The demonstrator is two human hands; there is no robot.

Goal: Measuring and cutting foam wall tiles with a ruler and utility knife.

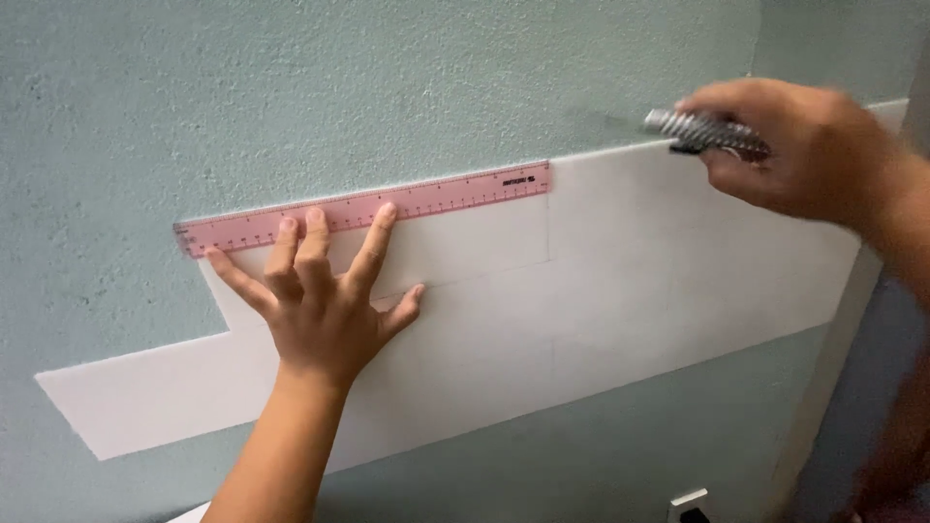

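Observation:
My left hand [325,295] lies spread flat against the wall, its fingertips pressing a pink see-through ruler [363,207] along the top edge of a white painted band [620,281]. The ruler runs slightly uphill to the right. My right hand [794,145] is raised at the upper right, blurred, with its fingers closed around a ribbed silver pen-like tool [702,131] whose tip points left near the band's top edge. Faint pencil lines cross the white band.
The wall [387,87] is rough, pale blue-green plaster around the white stepped band. A wall corner with white trim [833,358] drops down at the right. A white socket plate [690,506] shows at the bottom edge.

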